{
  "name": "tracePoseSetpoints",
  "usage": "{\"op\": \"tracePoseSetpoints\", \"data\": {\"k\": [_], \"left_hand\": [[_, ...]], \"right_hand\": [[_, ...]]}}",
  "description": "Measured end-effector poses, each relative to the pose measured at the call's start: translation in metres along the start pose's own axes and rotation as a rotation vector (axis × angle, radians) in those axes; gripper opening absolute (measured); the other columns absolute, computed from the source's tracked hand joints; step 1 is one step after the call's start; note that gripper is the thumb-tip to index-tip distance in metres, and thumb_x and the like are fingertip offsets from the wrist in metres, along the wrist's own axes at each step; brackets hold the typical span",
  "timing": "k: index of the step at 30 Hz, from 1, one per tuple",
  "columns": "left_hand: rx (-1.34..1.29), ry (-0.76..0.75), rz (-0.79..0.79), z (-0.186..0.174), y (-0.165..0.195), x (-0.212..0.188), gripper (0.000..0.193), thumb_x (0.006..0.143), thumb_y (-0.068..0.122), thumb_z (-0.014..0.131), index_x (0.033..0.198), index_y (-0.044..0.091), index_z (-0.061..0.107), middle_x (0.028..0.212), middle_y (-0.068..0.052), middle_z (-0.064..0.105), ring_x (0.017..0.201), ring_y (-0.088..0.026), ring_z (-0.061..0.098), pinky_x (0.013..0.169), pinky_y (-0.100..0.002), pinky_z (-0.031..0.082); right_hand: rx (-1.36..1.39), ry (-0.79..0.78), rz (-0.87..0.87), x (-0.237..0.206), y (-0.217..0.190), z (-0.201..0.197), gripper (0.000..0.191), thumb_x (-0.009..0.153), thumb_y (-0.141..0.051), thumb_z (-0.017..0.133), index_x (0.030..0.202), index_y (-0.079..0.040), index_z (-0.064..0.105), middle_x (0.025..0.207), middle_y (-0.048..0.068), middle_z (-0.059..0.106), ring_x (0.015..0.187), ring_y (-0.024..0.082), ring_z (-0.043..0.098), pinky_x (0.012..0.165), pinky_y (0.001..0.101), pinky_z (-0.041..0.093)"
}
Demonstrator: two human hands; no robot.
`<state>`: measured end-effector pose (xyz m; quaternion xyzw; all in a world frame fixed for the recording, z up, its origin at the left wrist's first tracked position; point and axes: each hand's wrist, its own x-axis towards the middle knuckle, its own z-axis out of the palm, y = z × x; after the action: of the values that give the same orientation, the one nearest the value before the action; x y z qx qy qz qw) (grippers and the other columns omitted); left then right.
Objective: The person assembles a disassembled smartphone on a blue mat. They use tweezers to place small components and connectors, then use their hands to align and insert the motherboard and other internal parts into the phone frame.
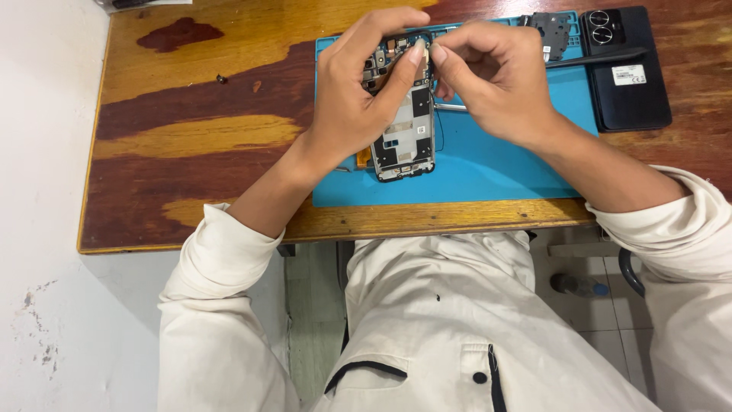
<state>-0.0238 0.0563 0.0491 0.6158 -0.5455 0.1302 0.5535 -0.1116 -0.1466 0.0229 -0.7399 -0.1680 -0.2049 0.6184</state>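
Observation:
An opened phone frame (pixel 404 137) with exposed circuit parts is lifted over the blue work mat (pixel 496 164). My left hand (pixel 358 95) grips its upper left side, thumb pressed across the top section. My right hand (pixel 496 80) is at the phone's top right corner, fingertips pinched together on a small part there. What the fingertips pinch is too small to tell.
A black phone back cover (pixel 627 69) with two camera rings lies at the right of the wooden table (pixel 198 137). A dark inner plate (pixel 553 32) and a thin black tool (pixel 595 58) rest at the mat's top right. A small screw (pixel 221 78) lies on the wood.

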Motion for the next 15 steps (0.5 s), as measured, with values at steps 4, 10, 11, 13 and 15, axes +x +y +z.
{"op": "tracePoseSetpoints", "data": {"k": [4,10,11,13,15], "left_hand": [[-0.016,0.007,-0.01,0.0002,-0.0014,0.0013,0.022,0.11,0.005,0.069,0.132,0.008,0.064,0.112,-0.006,0.074,0.099,-0.015,0.077,0.086,-0.027,0.06],[0.08,-0.019,0.06,-0.0023,-0.0054,0.0031,0.014,0.109,0.005,0.069,0.123,0.009,0.071,0.107,-0.006,0.065,0.091,-0.016,0.069,0.079,-0.028,0.056],[0.088,-0.027,0.073,-0.0028,-0.0056,0.0032,0.014,0.109,0.005,0.068,0.122,0.009,0.071,0.108,-0.006,0.063,0.092,-0.016,0.068,0.08,-0.028,0.056],[0.114,-0.041,0.088,-0.0045,-0.0058,0.0033,0.014,0.109,0.004,0.068,0.121,0.009,0.071,0.112,-0.007,0.061,0.092,-0.016,0.067,0.079,-0.028,0.056],[0.13,-0.049,0.092,-0.0075,-0.0061,0.0071,0.014,0.108,0.003,0.067,0.12,0.009,0.071,0.114,-0.008,0.06,0.09,-0.015,0.066,0.076,-0.028,0.055]], "right_hand": [[-0.011,0.0,0.026,0.0022,-0.0004,-0.0005,0.01,0.115,-0.002,0.062,0.117,0.006,0.069,0.098,0.006,0.071,0.084,0.009,0.067,0.074,0.0229,0.057],[0.014,-0.025,0.017,0.0044,0.0005,-0.0026,0.011,0.115,-0.002,0.062,0.119,0.006,0.069,0.098,0.007,0.071,0.084,0.009,0.068,0.074,0.0229,0.057],[0.016,-0.023,0.021,0.0044,0.0006,-0.0025,0.011,0.115,-0.002,0.062,0.119,0.006,0.069,0.098,0.007,0.071,0.084,0.009,0.068,0.074,0.0229,0.057],[0.02,-0.02,0.027,0.0048,0.0006,-0.0023,0.011,0.115,-0.002,0.062,0.119,0.006,0.07,0.099,0.007,0.071,0.084,0.009,0.067,0.074,0.0229,0.056],[0.005,-0.015,0.022,0.0071,-0.0003,-0.0027,0.011,0.115,-0.002,0.062,0.118,0.005,0.069,0.099,0.006,0.071,0.084,0.009,0.068,0.074,0.023,0.057]]}}
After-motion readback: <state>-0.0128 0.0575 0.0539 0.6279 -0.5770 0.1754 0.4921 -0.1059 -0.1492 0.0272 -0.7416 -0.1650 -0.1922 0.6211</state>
